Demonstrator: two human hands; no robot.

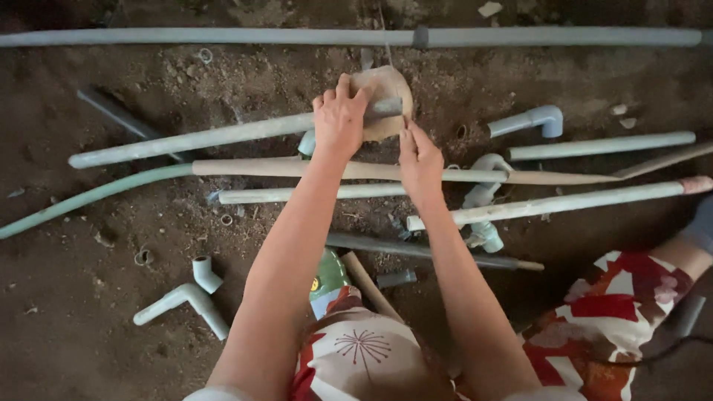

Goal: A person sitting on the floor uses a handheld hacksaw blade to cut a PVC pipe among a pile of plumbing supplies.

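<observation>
So both arms stretch out over the dirt: left hand (340, 119) clamped around a grey pipe (223, 137), right hand (418, 157) fingers together, pressing tan sandpaper (386, 85) on its end

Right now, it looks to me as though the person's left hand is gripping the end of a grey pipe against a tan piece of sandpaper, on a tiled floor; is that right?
Not quite: the ground is bare dirt, not tile, as the head view shows. The rest holds: the left hand grips the end of the grey pipe against the tan sheet, though whether that sheet is sandpaper cannot be told.
</observation>
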